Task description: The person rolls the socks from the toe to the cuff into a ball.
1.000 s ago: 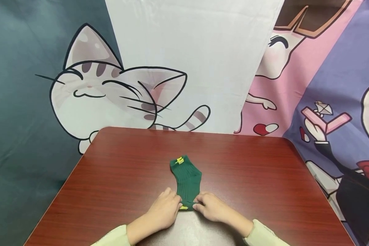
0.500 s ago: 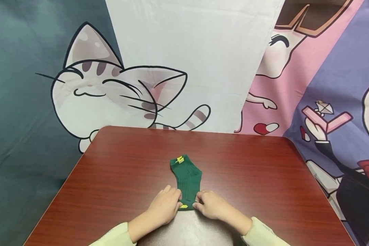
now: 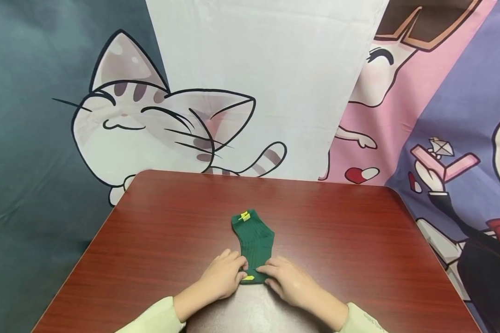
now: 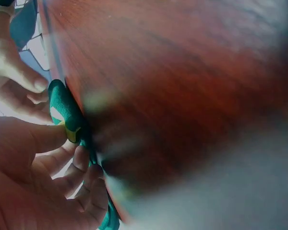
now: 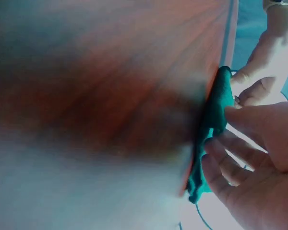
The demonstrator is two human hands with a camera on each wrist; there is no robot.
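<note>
A dark green ribbed sock [image 3: 256, 243] lies flat on the table, its near end doubled over into a short fold. A yellow piece [image 3: 245, 216] sits at its far end, and more yellow shows on the fold. At the fold's left side, my left hand [image 3: 224, 275] pinches the cloth between thumb and fingers; in the left wrist view its thumb [image 4: 55, 138] lies against the yellow mark. My right hand [image 3: 290, 281] touches the right side, with the index finger extended across the fold and the thumb lower, apart from it. The sock's near side edges are partly covered by the fingers.
The red-brown wooden table [image 3: 171, 217] has rounded far corners. Behind it hangs a cloth backdrop [image 3: 275, 69] printed with a cartoon cat and figures. Pale green sleeves [image 3: 160, 317] cover both forearms.
My right fingers have loosened from the sock's right edge and extended inward over the fold. My left hand stays at the left edge. The sock has hardly moved.
</note>
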